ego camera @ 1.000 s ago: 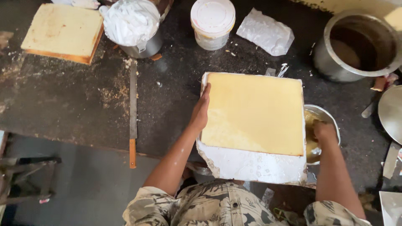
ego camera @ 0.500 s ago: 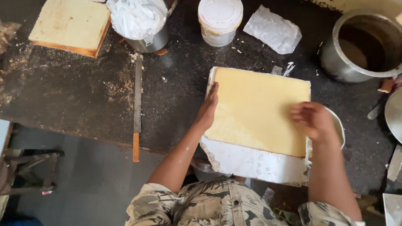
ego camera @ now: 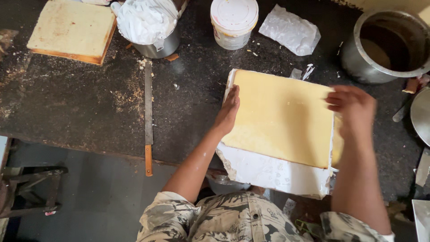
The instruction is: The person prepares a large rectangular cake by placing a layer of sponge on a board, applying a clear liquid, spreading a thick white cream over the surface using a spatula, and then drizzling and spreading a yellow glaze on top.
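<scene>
- Here: square yellow sponge sheet [ego camera: 282,117] lies flat on white paper [ego camera: 268,172], on dark speckled counter [ego camera: 89,103]; paper's near edge hangs past counter edge.
- Left hand [ego camera: 228,110] flat vs. sheet's left edge, fingers pressed together, straight, tips pointing away from person; palm side touches the sheet, back of hand over bare counter.
- Right hand [ego camera: 351,105] over sheet's far right corner, motion-blurred; fingers look loosely curled, pointing left. Can't tell if touching sheet or pinching anything.
- Just beyond left fingertips: white lidded tub [ego camera: 234,22], w/ crumpled clear plastic wrap [ego camera: 291,29] to its right.
- Well left of left fingers: long flat blade w/ wooden handle [ego camera: 148,118], lying lengthwise, handle past counter edge; crumbs around it.
- Far left corner: second sponge slab [ego camera: 71,29], paler top, brown edge; beside it metal pot of white cream [ego camera: 145,24].
- Beyond right fingers: big empty steel pot [ego camera: 387,45].
</scene>
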